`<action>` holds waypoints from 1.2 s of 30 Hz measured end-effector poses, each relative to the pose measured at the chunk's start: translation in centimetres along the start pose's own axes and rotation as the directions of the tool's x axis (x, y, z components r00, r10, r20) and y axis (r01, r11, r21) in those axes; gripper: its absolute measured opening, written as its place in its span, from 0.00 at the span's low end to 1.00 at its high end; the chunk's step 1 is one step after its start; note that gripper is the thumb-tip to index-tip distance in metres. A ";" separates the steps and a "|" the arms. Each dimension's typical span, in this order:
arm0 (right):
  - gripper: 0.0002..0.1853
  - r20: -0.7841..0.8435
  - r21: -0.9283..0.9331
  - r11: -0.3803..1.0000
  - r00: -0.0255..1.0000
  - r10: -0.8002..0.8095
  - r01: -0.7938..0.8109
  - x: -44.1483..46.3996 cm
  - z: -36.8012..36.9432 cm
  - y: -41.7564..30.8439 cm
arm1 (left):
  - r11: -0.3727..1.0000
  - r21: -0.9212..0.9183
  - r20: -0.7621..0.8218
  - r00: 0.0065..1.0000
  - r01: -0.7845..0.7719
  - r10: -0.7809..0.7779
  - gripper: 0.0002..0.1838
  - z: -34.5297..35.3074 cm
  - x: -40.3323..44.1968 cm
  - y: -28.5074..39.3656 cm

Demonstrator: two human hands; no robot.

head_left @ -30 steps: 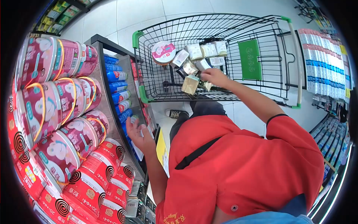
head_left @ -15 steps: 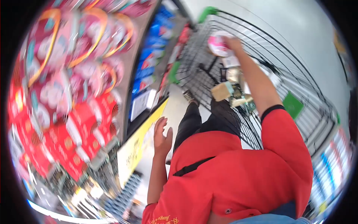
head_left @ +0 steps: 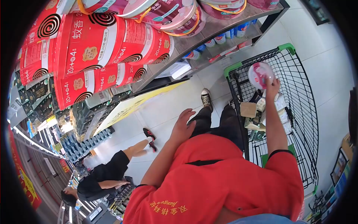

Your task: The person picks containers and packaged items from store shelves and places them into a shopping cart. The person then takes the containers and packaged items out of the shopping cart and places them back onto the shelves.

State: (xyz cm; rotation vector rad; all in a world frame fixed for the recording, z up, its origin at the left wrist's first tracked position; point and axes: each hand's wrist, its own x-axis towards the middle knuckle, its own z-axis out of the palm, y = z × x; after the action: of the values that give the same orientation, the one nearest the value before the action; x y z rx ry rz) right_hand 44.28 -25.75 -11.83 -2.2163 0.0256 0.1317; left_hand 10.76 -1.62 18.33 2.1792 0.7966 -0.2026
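My right hand [head_left: 273,88] grips the near edge of a round pink-and-white lidded tub [head_left: 257,75]. The tub is inside the wire shopping cart [head_left: 287,48], towards its far end; whether it rests on anything there cannot be made out. Closer to me in the cart lie a tan block-shaped pack [head_left: 248,109], dark-green packs [head_left: 256,122] and some white packages [head_left: 282,112]. My left hand [head_left: 182,127] is held in the air beside the cart, fingers apart and with nothing in them.
Red mosquito-coil boxes [head_left: 89,48] and pink buckets [head_left: 175,18] with orange handles fill the shelf at upper left. A yellow sign [head_left: 138,106] runs along its lower edge. Another person in black [head_left: 106,173] stands at lower left, facing other goods.
My view has turned, so the shelf sits higher and the cart further right. The tub is still in my right hand. Another person has come into view at lower left.
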 end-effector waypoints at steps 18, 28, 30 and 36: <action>0.49 0.881 0.064 0.997 0.472 -0.036 -0.042 -4.5 6.1 -7.5 | 0.999 -0.028 -0.048 0.998 0.038 -0.039 0.23 -1.2 -4.0 -2.2; 0.45 0.891 0.103 0.829 0.422 0.169 -0.550 -10.3 3.0 -5.2 | 0.985 -0.172 0.049 0.999 -0.003 0.012 0.22 -1.3 -2.8 -5.0; 0.45 0.852 0.004 0.865 0.455 0.260 -0.502 -11.1 2.8 -6.9 | 0.980 -0.191 0.104 0.994 0.063 -0.044 0.27 -1.7 -3.4 -5.8; 0.42 0.952 0.009 0.704 0.222 0.212 -0.710 -9.6 3.2 -6.7 | 0.978 -0.198 0.107 0.993 0.070 -0.049 0.43 1.5 1.1 -5.8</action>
State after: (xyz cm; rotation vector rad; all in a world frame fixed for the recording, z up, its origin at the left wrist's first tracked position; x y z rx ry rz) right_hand 34.88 -19.46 -7.44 -1.2767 0.1305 1.5760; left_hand 8.34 0.67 13.24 1.9409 0.7902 -0.2497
